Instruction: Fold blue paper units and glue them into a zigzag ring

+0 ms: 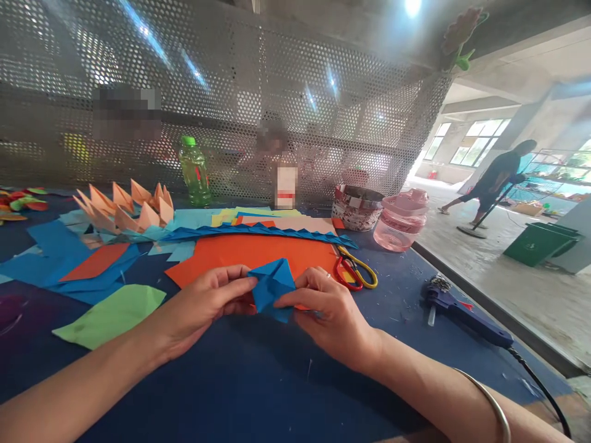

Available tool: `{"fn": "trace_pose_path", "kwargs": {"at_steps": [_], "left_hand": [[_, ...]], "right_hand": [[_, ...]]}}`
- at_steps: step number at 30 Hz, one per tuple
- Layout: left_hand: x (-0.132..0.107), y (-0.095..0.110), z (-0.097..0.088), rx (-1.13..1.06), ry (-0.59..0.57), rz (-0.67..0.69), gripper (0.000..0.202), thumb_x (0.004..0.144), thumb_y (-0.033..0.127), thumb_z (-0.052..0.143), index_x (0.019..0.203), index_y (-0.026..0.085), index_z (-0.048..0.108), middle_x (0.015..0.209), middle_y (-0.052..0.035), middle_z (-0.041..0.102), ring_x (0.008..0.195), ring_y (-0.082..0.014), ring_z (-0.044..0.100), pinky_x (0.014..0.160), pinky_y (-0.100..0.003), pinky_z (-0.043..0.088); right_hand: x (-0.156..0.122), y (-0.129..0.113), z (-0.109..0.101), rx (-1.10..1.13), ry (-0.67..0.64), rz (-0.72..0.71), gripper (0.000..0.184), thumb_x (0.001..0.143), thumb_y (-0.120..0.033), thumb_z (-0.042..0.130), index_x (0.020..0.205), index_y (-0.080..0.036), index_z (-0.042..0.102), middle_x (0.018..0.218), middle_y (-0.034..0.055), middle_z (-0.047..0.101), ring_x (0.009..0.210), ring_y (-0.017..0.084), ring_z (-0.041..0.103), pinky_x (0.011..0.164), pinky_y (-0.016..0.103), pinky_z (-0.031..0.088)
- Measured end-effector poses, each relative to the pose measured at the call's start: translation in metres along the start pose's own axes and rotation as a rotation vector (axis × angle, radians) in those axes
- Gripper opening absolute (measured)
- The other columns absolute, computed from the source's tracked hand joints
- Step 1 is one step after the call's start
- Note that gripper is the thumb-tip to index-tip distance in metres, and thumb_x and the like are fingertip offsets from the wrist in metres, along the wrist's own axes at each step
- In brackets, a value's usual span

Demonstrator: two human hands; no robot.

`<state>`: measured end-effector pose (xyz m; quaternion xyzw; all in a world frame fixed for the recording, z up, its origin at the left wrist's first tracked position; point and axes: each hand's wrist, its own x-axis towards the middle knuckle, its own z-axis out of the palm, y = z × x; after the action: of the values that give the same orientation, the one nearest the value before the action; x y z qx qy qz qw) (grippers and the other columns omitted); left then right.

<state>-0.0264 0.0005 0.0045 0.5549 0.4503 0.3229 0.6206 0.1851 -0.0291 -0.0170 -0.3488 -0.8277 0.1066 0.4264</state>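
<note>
From where I stand, the concrete hall runs off beyond a perforated metal screen [277,80], and a person [494,181] works a long-handled floor machine near the windows. The dark blue worktable [231,381] carries scattered paper offcuts, a row of folded peach paper points [122,206], a hot glue gun [462,307] and scissors [353,271] (their handles one red, one yellow). Just above a sheet of orange paper [258,255], the left hand [207,301] and right hand [327,314] pinch a folded blue paper piece [272,286] between them, both clamped on it mid-fold; its loose corner looks to want a firm crease.
</note>
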Motion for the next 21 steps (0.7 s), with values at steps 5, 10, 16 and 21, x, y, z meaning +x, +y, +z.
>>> {"fn": "trace_pose_path", "kwargs": {"at_steps": [5,10,16,21], "left_hand": [[-0.0014,-0.0008,0.0045,-0.077,0.011,0.004,0.017,0.079,0.037,0.065,0.085,0.022,0.065,0.084,-0.0002,0.067,0.079,-0.0155,0.061,0.073,-0.026,0.049],[-0.0037,0.0003,0.0084,0.022,0.069,0.037,0.029,0.073,0.038,0.07,0.094,0.02,0.064,0.088,-0.0022,0.068,0.079,-0.017,0.061,0.069,-0.026,0.047],[-0.0042,0.002,0.0079,0.096,0.024,0.027,0.028,0.074,0.041,0.068,0.09,0.019,0.064,0.078,-0.0011,0.069,0.07,-0.0159,0.062,0.064,-0.025,0.045],[-0.0058,0.0012,0.0075,-0.001,-0.01,0.006,0.026,0.073,0.037,0.071,0.092,0.02,0.067,0.085,-0.0013,0.07,0.074,-0.0153,0.063,0.067,-0.024,0.048]], "right_hand": [[0.0004,0.002,0.0003,-0.012,-0.045,0.011,0.018,0.081,-0.013,0.062,0.089,-0.024,0.074,0.081,0.0023,0.055,0.076,0.013,0.053,0.07,0.025,0.046],[-0.0004,0.0002,-0.0005,0.013,-0.065,0.013,0.028,0.081,-0.012,0.059,0.103,-0.027,0.069,0.091,0.003,0.057,0.081,0.014,0.055,0.073,0.027,0.048],[0.0029,-0.006,-0.0051,0.072,0.048,0.074,0.045,0.076,-0.008,0.058,0.118,-0.025,0.054,0.106,0.0062,0.055,0.092,0.017,0.054,0.077,0.031,0.049],[0.0018,-0.0028,-0.0038,-0.034,-0.041,-0.024,0.037,0.072,-0.001,0.054,0.096,-0.025,0.068,0.111,0.0057,0.055,0.098,0.018,0.054,0.082,0.033,0.047]]}}
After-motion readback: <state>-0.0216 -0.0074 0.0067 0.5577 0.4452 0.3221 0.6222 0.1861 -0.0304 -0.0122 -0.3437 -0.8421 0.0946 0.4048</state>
